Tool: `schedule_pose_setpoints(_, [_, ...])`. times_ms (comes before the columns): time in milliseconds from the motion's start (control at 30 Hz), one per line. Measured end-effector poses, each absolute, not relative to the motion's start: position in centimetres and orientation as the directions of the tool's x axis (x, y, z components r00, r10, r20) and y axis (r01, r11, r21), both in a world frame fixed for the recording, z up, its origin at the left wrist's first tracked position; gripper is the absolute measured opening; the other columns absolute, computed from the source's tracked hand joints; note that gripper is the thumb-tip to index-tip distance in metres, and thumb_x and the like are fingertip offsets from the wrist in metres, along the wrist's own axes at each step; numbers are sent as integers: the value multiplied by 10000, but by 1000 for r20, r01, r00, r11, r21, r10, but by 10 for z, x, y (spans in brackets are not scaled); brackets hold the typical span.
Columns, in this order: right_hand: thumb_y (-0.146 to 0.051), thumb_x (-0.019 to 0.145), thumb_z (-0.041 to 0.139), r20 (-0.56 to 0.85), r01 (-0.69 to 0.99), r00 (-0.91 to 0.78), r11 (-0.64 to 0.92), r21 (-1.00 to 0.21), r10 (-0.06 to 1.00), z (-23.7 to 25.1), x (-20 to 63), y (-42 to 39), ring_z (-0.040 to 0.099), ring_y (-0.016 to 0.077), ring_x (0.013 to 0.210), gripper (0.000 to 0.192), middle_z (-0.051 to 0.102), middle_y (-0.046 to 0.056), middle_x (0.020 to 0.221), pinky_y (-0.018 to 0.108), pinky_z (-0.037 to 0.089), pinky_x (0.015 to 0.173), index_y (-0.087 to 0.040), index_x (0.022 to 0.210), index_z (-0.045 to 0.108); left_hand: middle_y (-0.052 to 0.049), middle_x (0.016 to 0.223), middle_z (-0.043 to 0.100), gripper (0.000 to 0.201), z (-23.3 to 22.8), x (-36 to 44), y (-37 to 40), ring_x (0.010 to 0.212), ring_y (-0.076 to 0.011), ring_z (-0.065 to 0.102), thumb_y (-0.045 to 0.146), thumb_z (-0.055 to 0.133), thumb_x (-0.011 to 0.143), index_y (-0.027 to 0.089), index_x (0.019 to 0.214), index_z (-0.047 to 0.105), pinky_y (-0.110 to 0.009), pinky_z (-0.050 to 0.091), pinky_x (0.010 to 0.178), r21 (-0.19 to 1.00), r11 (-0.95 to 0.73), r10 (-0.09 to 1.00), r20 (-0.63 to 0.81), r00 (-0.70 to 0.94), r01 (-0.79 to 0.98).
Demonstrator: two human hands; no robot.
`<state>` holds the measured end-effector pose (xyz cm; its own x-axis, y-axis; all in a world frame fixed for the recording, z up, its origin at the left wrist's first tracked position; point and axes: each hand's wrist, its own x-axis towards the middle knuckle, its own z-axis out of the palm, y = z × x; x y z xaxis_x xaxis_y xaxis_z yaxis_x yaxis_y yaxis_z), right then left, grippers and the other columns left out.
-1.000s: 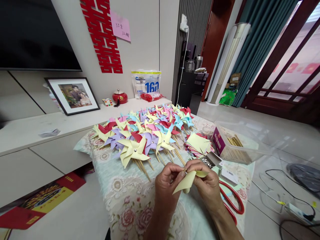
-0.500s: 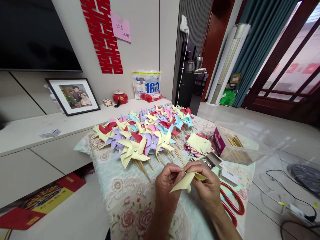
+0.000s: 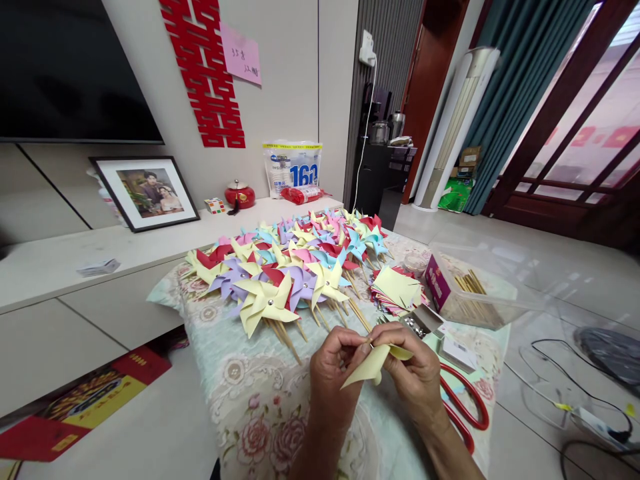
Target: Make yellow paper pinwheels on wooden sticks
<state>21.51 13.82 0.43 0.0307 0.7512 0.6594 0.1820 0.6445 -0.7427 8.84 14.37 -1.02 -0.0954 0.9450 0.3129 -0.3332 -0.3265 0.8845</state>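
Both of my hands are closed around one pale yellow paper pinwheel [image 3: 371,368], held above the near part of the table. My left hand [image 3: 336,367] pinches its left side near the middle. On the other side my right hand [image 3: 414,365] grips the folded blades. The fingertips of both meet at the top, where a small part between them is too hidden to name. Beyond the hands lies a heap of finished pinwheels [image 3: 270,303] on wooden sticks, in yellow, purple, red, pink and blue. Red-handled scissors [image 3: 470,400] rest beside my right wrist.
A stack of coloured paper squares [image 3: 397,288] lies behind my right hand, near a small box of metal pins [image 3: 416,325]. A clear plastic bin [image 3: 493,313] holds wooden sticks [image 3: 470,283]. The flowered tablecloth [image 3: 260,400] covers the table; a white cabinet [image 3: 45,280] stands behind it.
Almost nothing differs. The yellow paper's lower left tip has shifted very slightly to the right; both hands keep their hold.
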Motion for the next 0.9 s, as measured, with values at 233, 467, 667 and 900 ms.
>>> schedule_pose_setpoints(233, [-286, 929, 673, 625, 132, 26, 617, -776, 780, 3, 216, 137, 641, 178, 807, 67, 695, 34, 883, 274, 500, 718, -240, 887, 697, -21, 793, 607, 132, -12, 81, 143, 686, -142, 563, 289, 673, 891, 174, 828, 690, -251, 444, 610, 918, -336, 940, 340, -15, -210])
schedule_pose_setpoints(467, [-289, 933, 667, 609, 134, 26, 601, -788, 793, 2, 216, 137, 640, 172, 795, 82, 693, 32, 876, 265, 498, 706, -238, 876, 695, -22, 772, 610, 143, -10, 79, 143, 703, -155, 566, 281, 654, 902, 172, 811, 676, -269, 442, 638, 914, -392, 920, 393, -15, -108])
schedule_pose_setpoints(667, [-288, 928, 667, 618, 153, 41, 606, -780, 785, 1, 216, 136, 644, 193, 787, 84, 691, 47, 858, 296, 504, 703, -230, 875, 696, -21, 770, 615, 129, -9, 80, 142, 697, -159, 570, 286, 669, 887, 179, 815, 672, -270, 445, 635, 910, -398, 916, 400, -3, -120])
schedule_pose_setpoints(900, [-276, 928, 666, 625, 133, 54, 614, -778, 779, 0, 214, 138, 642, 186, 789, 61, 694, 41, 870, 289, 506, 698, -234, 894, 695, -22, 783, 627, 53, -10, 80, 141, 711, -163, 589, 226, 675, 875, 187, 839, 679, -269, 456, 644, 879, -463, 885, 465, -16, -111])
